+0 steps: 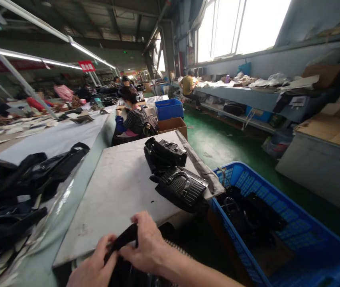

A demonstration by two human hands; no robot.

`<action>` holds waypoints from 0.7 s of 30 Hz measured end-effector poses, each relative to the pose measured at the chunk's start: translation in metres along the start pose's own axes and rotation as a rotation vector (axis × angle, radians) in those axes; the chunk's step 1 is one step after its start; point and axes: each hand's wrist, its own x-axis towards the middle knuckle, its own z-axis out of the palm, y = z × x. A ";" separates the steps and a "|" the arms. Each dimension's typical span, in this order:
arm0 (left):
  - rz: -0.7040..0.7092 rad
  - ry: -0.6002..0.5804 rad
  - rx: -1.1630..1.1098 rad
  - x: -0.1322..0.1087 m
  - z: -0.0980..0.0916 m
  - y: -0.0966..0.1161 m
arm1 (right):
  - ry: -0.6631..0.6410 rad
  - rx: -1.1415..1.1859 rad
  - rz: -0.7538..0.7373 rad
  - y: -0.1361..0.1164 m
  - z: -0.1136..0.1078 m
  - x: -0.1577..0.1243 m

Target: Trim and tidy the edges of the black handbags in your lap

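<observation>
Both hands are at the near edge of a white-topped table (110, 187), gripping a black piece (124, 239) that looks like part of a handbag. My left hand (96, 263) pinches its left end between thumb and fingers. My right hand (147, 243) holds the upper right part, with thumb and fingers closed round the edge. The rest of the piece hangs low and dark, partly hidden by my right forearm. Ahead on the table lie two glossy black handbags, a near one (184, 185) with a woven-textured front and handle, and a far one (165, 153).
A blue plastic basket (307, 243) at the right holds several black bags. Black material (29, 175) covers part of the long table at left. Beyond sit a person in a striped top (135, 119), a blue bin (169, 109) and a cardboard box (174, 125).
</observation>
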 end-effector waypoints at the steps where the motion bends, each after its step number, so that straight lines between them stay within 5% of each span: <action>1: -0.023 0.012 -0.048 -0.003 -0.009 0.004 | 0.004 0.025 -0.012 -0.001 0.002 -0.008; 7: -0.051 0.024 -0.446 -0.035 -0.042 0.026 | -0.172 0.244 -0.006 -0.008 -0.024 -0.038; 12: -0.062 -0.047 -0.758 -0.071 -0.032 0.035 | -0.433 0.236 -0.059 -0.024 -0.055 -0.045; 21: -0.100 0.077 -0.377 -0.061 -0.004 0.007 | -0.523 0.415 0.143 0.022 -0.014 -0.052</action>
